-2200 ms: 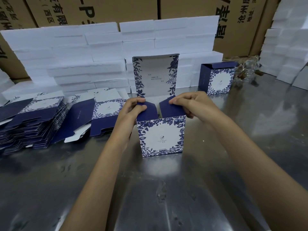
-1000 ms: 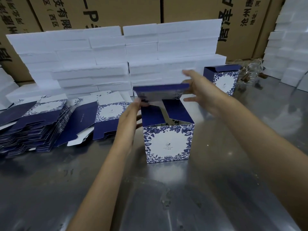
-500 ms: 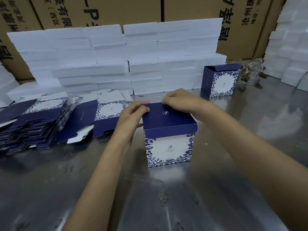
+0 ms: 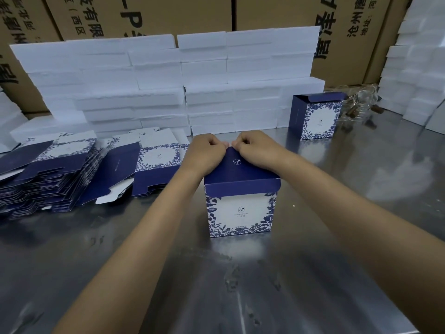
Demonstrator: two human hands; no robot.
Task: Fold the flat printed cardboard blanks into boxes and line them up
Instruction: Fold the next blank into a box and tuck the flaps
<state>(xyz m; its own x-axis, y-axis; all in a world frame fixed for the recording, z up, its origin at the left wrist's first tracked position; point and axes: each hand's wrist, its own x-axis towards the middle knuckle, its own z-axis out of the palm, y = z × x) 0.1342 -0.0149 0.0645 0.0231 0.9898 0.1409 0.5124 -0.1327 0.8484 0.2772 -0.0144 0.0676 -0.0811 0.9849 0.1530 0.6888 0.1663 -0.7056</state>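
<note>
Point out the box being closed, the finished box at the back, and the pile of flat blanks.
box being closed [image 4: 240, 210]: head view, on its white front panel.
finished box [image 4: 319, 120]: head view, on its printed front face.
pile of flat blanks [image 4: 45, 179]: head view, on the stack's top sheets.

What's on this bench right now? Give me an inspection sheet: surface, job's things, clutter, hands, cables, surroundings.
Surface: metal table, shiny, scuffed.
Job's things: box upright at the middle, navy lid folded down over it; finished box standing far right, top flap not fully shut; flat blanks piled at the left.
Clutter: clear plastic wrap beyond the finished box.
Hands: left hand and right hand both on the lid's far edge, fingers curled at it.
Cables: nothing seen.
Surroundings: white foam slabs stacked behind; brown cartons along the back.
</note>
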